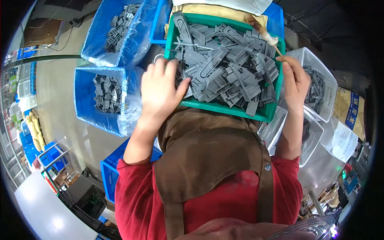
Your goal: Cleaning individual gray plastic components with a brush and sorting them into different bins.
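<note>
A green crate [224,110] in front of me is heaped with grey plastic parts [244,76], clip-like and flat-sided. My left hand [161,86] lies over the crate's left rim, thumb apart from the fingers and touching the parts inside. No part held in it can be made out. At the far right corner, my right hand [295,82] pinches a thin stick [279,52] between thumb and fingers. Toward its far end the stick has a white wrapped section and a brown tip, above the crate's back right rim; its exact kind is unclear.
Two blue bins [83,94] lined with clear plastic hold more grey parts on the left. To the right stand white baskets [330,90] with dark grey parts. A brown sack [214,10] lies behind the crate. A blue crate [108,180] sits low at my left.
</note>
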Demonstrator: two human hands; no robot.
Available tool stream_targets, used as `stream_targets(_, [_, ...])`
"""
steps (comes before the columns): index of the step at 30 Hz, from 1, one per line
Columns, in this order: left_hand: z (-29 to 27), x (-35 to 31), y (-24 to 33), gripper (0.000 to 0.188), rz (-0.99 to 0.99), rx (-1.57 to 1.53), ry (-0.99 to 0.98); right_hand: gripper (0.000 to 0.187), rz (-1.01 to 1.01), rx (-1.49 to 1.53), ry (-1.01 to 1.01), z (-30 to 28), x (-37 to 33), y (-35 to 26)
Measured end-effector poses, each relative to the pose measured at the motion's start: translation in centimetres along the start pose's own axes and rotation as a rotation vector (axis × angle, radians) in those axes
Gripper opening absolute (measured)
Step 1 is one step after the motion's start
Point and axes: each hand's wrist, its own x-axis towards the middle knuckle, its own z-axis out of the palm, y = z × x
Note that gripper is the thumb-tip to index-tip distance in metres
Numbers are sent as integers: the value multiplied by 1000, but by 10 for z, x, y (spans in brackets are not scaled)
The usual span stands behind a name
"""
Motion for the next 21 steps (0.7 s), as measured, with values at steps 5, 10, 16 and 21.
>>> stream_targets(5, [15, 2, -1, 41, -41, 0, -103, 18, 38, 54, 3, 2, -8, 3])
stream_targets(10, [12, -9, -15, 35, -82, -479, -5, 19, 74, 88, -6, 0, -12, 9])
stream_targets(16, [-3, -25, -37, 24, -313, -1585, 320, 19, 122, 111, -84, 2, -9, -6])
stream_targets(21, [-3, -14, -11, 34, -355, -2244, 49, 13, -115, 46, -252, 17, -9, -32])
